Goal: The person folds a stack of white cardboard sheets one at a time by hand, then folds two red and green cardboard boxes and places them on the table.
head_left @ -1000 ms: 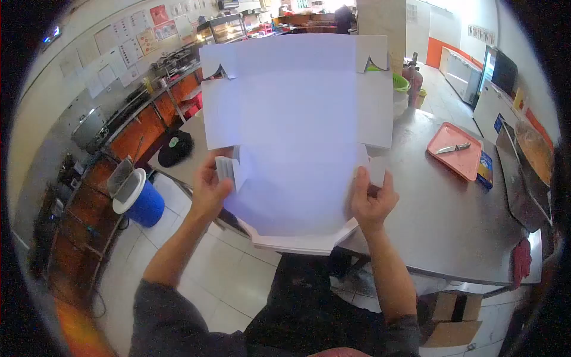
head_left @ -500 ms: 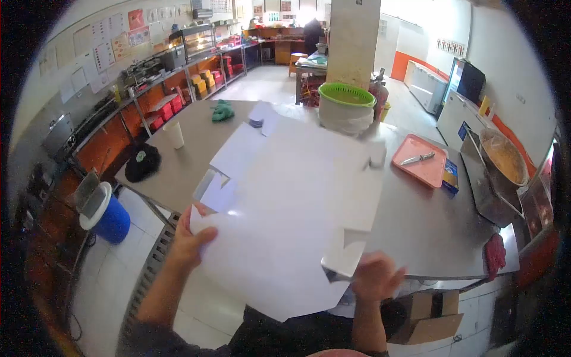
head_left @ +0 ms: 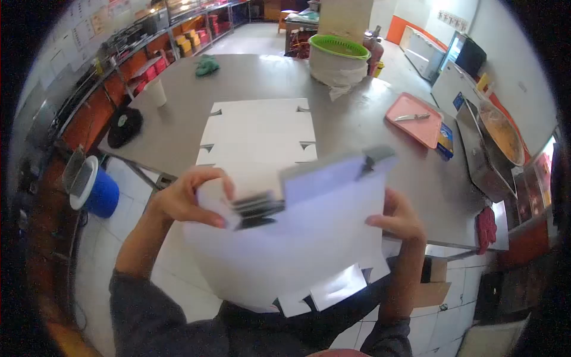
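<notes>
Toward the left end of the bench (head_left: 357, 131), a black cap (head_left: 125, 126) lies near a white cup (head_left: 156, 93). Next, my left grip (head_left: 193, 199) pinches the left side of a white cardboard sheet (head_left: 297, 238), bent and partly blurred. Beyond it, white cut card (head_left: 259, 128) lies flat. My right grip (head_left: 401, 220) clasps the sheet's right edge. Farther right, a knife (head_left: 411, 117) rests on a pink tray (head_left: 419, 132).

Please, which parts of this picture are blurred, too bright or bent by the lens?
Head view: black corners and a curved edge on the table; head view: the held white sheet is smeared at its raised flaps, while glare whitens a lower flap; head view: the knife looks sharper.
</notes>
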`<move>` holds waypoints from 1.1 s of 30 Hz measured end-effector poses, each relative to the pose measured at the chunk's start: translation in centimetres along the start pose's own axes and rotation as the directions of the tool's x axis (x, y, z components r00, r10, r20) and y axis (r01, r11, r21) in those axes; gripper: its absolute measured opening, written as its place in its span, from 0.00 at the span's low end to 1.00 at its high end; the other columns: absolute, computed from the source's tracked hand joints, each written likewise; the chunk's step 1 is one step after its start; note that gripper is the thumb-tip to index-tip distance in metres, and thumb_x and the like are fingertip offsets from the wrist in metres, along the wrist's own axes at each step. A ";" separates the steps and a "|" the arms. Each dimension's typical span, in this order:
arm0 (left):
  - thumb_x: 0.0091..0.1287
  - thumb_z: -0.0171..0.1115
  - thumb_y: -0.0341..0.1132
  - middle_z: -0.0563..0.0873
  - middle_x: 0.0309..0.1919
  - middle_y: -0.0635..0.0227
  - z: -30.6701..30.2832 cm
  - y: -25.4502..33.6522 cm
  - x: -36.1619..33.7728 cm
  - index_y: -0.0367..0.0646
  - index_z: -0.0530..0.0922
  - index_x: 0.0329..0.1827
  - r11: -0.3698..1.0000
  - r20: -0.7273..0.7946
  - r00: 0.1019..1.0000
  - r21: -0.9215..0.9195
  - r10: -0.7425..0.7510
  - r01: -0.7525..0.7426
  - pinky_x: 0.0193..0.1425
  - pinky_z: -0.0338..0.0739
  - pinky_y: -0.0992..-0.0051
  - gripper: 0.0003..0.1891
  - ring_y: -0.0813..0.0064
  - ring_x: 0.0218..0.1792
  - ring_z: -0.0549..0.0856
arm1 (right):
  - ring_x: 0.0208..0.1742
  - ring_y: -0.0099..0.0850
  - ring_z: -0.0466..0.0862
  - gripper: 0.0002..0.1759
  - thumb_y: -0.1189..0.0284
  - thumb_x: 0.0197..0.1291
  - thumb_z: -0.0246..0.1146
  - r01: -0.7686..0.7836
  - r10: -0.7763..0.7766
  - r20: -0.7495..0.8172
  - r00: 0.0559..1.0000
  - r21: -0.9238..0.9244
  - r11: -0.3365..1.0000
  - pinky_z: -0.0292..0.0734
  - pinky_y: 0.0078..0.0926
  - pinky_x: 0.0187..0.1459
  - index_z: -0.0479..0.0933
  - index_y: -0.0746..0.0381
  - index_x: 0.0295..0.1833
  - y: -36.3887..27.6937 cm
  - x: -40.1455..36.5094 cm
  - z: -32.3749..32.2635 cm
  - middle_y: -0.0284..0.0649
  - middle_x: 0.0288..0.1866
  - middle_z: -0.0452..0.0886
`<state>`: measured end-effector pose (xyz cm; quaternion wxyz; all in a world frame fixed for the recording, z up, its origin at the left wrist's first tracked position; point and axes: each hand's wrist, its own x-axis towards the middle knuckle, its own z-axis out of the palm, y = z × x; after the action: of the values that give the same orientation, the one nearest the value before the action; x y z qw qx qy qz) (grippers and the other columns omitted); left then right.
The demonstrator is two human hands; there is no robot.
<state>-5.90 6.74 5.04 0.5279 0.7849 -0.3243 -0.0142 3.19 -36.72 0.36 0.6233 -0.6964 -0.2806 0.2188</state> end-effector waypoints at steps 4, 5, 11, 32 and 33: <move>0.51 0.78 0.29 0.82 0.52 0.62 1.3 3.9 1.5 0.37 0.71 0.63 0.933 -0.149 0.953 -0.291 -0.264 0.213 0.53 0.77 0.76 0.35 0.78 0.49 0.82 | 0.39 0.24 0.82 0.16 0.71 0.56 0.71 0.076 0.013 -0.392 0.920 0.212 0.974 0.77 0.25 0.41 0.79 0.67 0.47 -1.0 -1.8 3.4 0.38 0.41 0.84; 0.52 0.77 0.29 0.81 0.56 0.60 1.3 4.1 1.6 0.37 0.68 0.67 0.840 -0.279 0.885 -0.507 -0.374 0.195 0.56 0.77 0.74 0.38 0.76 0.52 0.82 | 0.39 0.24 0.82 0.16 0.71 0.56 0.71 0.076 0.008 -0.385 0.923 0.201 0.977 0.77 0.25 0.41 0.79 0.67 0.47 -1.2 -2.1 4.0 0.38 0.41 0.84; 0.57 0.73 0.30 0.84 0.51 0.60 2.9 -2.2 -0.8 0.33 0.72 0.61 0.926 -0.394 0.890 -0.369 -0.229 0.075 0.50 0.81 0.72 0.29 0.72 0.47 0.85 | 0.37 0.23 0.80 0.15 0.70 0.57 0.70 0.269 -0.028 -0.813 0.581 0.160 0.950 0.74 0.22 0.41 0.79 0.70 0.44 -4.0 -3.9 7.6 0.36 0.37 0.83; 0.65 0.60 0.29 0.79 0.17 0.60 15.1 8.0 6.7 0.28 0.73 0.60 0.799 -0.398 0.889 0.598 0.228 0.063 0.23 0.76 0.68 0.21 0.64 0.15 0.80 | 0.24 0.24 0.79 0.11 0.74 0.66 0.60 -0.346 -0.389 -0.853 0.348 -0.502 0.793 0.73 0.24 0.27 0.79 0.74 0.40 -6.3 -5.3 15.1 0.51 0.25 0.80; 0.64 0.60 0.28 0.79 0.17 0.59 13.4 7.4 6.4 0.29 0.75 0.57 0.866 -0.451 0.872 0.496 0.190 0.068 0.23 0.76 0.68 0.19 0.62 0.16 0.81 | 0.24 0.24 0.79 0.11 0.74 0.66 0.60 -0.349 -0.387 -0.857 0.342 -0.498 0.794 0.73 0.24 0.27 0.79 0.74 0.40 -6.2 -5.6 14.2 0.51 0.25 0.80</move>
<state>-9.37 -9.36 7.36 0.3725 0.8606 -0.1992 0.2843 -11.04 -29.41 4.44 0.4102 -0.8467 0.0671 -0.3323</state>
